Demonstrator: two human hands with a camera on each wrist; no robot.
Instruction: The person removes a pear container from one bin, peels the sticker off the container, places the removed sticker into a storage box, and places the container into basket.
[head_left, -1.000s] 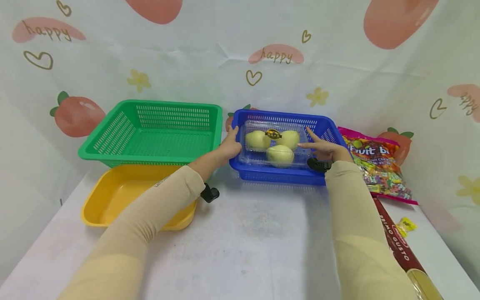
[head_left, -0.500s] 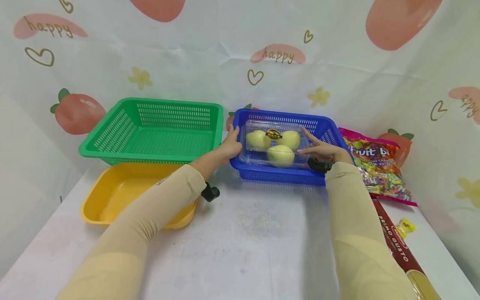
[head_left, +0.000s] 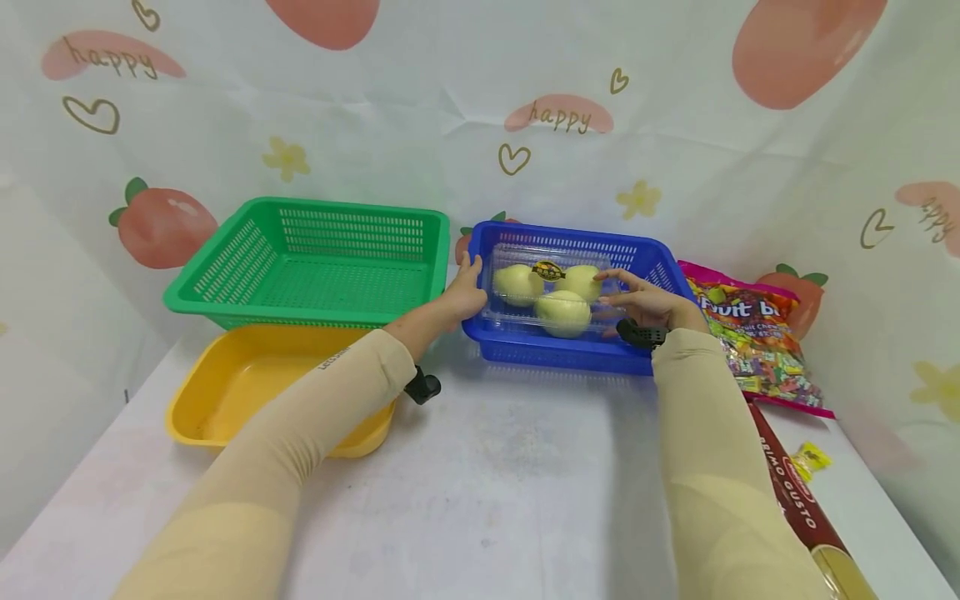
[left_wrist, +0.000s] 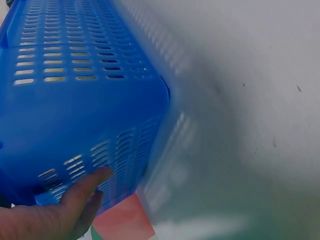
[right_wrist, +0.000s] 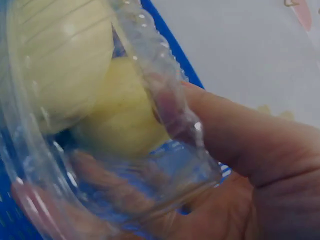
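Note:
A clear plastic clamshell box (head_left: 551, 312) with three round pale-yellow fruits (head_left: 562, 313) and a dark label lies in the blue basket (head_left: 558, 352). My right hand (head_left: 647, 302) grips the box's right end. In the right wrist view, the box's ridged edge (right_wrist: 192, 127) sits between thumb and fingers (right_wrist: 220, 117). My left hand (head_left: 459, 293) holds the blue basket's left rim; in the left wrist view, fingers (left_wrist: 82, 192) lie against its slotted end wall (left_wrist: 132, 145). The part of that hand beyond the rim is hidden there.
A green slotted basket (head_left: 337, 283) stands left, at the back. Before it is a yellow tub (head_left: 277, 354), partly covered by the left sleeve. On the right lie a fruit-chew bag (head_left: 761, 342), a small yellow wrapped sweet (head_left: 810, 459) and a red PRIMO GUSTO package (head_left: 795, 496).
My right hand's fingers have come down and closed on the box's right end. The left hand keeps its place on the basket rim. The view shifts slightly.

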